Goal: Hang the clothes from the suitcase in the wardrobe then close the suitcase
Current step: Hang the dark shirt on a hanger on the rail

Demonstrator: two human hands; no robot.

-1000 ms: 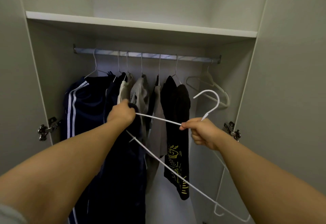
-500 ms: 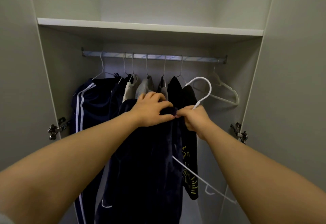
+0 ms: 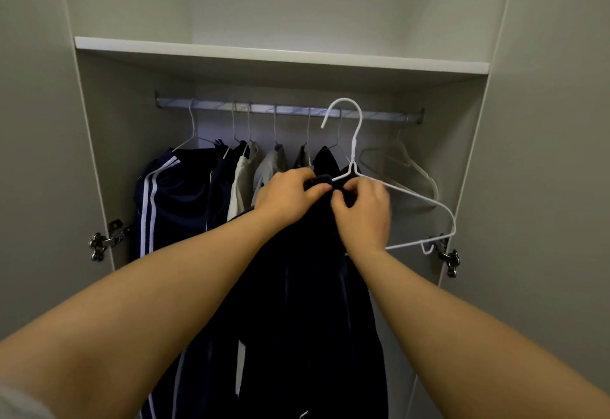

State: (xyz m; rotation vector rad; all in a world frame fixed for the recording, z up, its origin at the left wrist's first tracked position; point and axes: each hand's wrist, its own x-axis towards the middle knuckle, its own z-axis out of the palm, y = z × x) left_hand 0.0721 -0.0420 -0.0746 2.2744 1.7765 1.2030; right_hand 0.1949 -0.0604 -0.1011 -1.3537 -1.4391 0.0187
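A dark navy garment [image 3: 307, 303] hangs down from a white wire hanger [image 3: 419, 200] that I hold up in front of the open wardrobe. My left hand [image 3: 287, 199] grips the garment's top edge at the hanger's left shoulder. My right hand [image 3: 363, 213] pinches the fabric and wire just under the hanger's neck. The hanger's hook [image 3: 343, 111] is upright, level with the metal rail [image 3: 290, 109] and in front of it; I cannot tell whether it touches the rail. The suitcase is out of view.
Several garments hang on the rail: a navy jacket with white stripes [image 3: 171, 200], pale tops [image 3: 244, 180] and a black one. An empty white hanger [image 3: 406, 167] hangs at the rail's right end. A shelf [image 3: 280, 55] sits above. Door hinges [image 3: 99, 245] [image 3: 449, 258] flank the opening.
The hanger has swung from tilted low to upright and risen toward the rail. My hands have come together at its neck, and the navy garment now hangs from it.
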